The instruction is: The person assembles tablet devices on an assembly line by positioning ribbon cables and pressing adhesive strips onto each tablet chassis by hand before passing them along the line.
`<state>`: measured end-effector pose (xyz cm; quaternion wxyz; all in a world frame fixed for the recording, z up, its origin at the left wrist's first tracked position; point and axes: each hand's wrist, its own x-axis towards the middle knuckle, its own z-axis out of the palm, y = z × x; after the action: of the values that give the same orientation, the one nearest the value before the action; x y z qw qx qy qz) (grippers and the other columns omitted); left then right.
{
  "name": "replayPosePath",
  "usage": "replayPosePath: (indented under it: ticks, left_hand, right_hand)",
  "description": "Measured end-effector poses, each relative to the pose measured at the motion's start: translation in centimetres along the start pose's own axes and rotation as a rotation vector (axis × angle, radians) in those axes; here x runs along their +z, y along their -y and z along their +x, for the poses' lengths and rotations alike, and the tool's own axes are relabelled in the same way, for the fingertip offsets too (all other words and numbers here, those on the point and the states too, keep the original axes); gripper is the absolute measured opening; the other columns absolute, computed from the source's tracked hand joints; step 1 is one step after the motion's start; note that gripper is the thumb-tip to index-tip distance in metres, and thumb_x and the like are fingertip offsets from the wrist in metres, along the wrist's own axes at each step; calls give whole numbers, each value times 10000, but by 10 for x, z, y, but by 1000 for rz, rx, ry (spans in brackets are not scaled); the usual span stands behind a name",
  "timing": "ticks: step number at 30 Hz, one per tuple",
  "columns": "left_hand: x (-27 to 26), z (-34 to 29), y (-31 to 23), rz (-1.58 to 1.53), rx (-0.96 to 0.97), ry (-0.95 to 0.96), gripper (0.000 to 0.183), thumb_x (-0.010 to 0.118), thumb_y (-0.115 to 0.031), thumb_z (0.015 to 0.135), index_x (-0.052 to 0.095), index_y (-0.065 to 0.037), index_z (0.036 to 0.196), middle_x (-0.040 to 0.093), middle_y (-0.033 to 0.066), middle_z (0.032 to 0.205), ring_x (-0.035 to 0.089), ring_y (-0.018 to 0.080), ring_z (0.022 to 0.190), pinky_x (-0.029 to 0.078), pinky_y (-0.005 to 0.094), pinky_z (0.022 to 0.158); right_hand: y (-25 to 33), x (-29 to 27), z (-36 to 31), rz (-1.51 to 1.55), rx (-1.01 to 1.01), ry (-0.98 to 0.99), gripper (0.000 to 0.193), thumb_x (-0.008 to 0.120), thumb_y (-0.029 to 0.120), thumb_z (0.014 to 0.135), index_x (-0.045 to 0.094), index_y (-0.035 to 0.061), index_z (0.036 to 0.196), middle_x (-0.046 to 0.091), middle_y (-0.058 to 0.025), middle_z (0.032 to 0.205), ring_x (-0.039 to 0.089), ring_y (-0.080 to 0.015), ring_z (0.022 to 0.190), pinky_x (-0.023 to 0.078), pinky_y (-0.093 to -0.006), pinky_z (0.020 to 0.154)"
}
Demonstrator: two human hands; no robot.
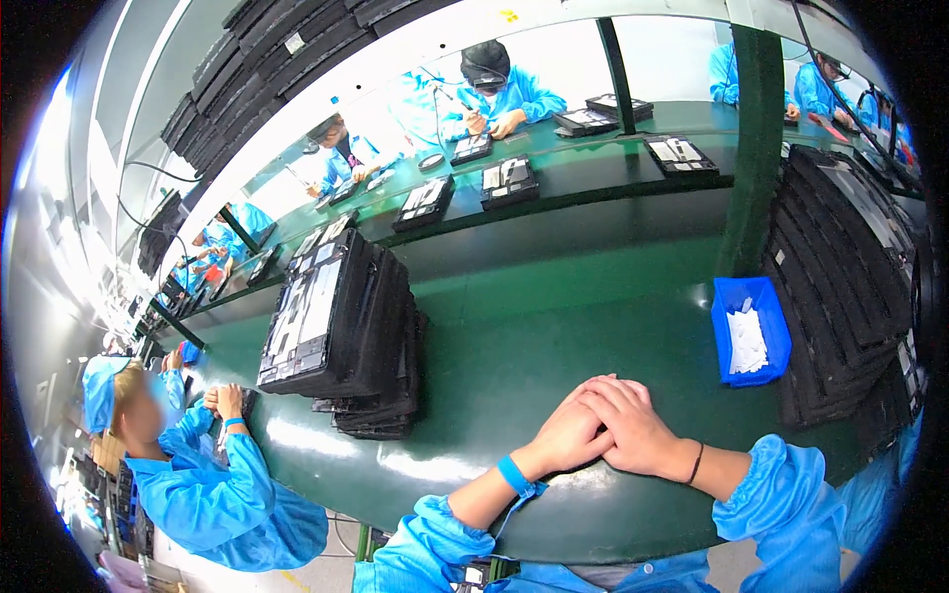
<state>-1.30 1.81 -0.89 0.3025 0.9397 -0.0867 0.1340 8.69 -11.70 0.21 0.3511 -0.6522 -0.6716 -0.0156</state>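
Note:
My two hands rest together on the green tabletop (514, 346), near its front edge. My right hand (638, 430) is folded over my left hand (565, 427), its fingers closed across the left one's. The left fingers are partly hidden beneath it; what shows of them is pressed together, with no object visible there. A blue strap (515, 476) circles my left wrist, and a thin dark band (696, 463) my right. Closest to my right hand is a blue bin (724, 346) holding small white pieces (747, 341).
Left of centre stands a stack of black trays (371, 326) with flat white and dark parts on top. More black trays (830, 287) pile up at right, beside a green post (751, 148). Trays line a raised shelf (593, 188). A co-worker (198, 484) sits at left; others work beyond.

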Motion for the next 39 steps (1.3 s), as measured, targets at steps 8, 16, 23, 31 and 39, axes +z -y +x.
replayPosePath:
  ticks: [8, 16, 23, 31, 39]
  left_hand:
    - [-4, 0, -5, 2, -13, -11, 424, 579, -223, 836, 588, -1, 1197, 534, 213, 1323, 425, 411, 1292, 262, 486, 1144]
    - [-3, 1, -3, 4, 13, -20, 432, 583, -218, 830, 582, 1, 1202, 534, 219, 1319, 422, 412, 1295, 260, 487, 1146]
    - [0, 1, -1, 16, -5, -20, 446, 583, -223, 827, 575, -3, 1215, 529, 220, 1323, 421, 413, 1296, 260, 490, 1144]
    - [0, 0, 2, 14, -2, 0, 439, 568, -228, 839, 574, -6, 1217, 525, 218, 1329, 421, 415, 1294, 262, 494, 1141]
    - [-3, 0, 0, -1, -3, -2, 443, 564, -238, 844, 574, 1, 1217, 521, 221, 1334, 420, 411, 1297, 259, 494, 1142]
  right_hand:
    - [3, -3, 4, -1, 19, 41, 574, 650, 119, 679, 500, 34, 1226, 499, -186, 1284, 438, -356, 1253, 296, -499, 1056]
    - [0, 1, 1, -3, 8, 10, 557, 645, 114, 682, 500, 39, 1214, 498, -182, 1281, 440, -364, 1245, 297, -502, 1051]
    - [-2, 2, 0, -8, 12, 16, 553, 644, 119, 694, 498, 34, 1221, 495, -190, 1283, 443, -365, 1241, 298, -504, 1049]
    - [0, 0, 2, 1, 14, 20, 575, 642, 98, 689, 497, 18, 1239, 488, -193, 1299, 434, -362, 1255, 295, -502, 1055]
    - [0, 2, 3, 21, 29, 32, 591, 649, 87, 681, 505, 16, 1250, 487, -195, 1309, 434, -364, 1263, 291, -504, 1062]
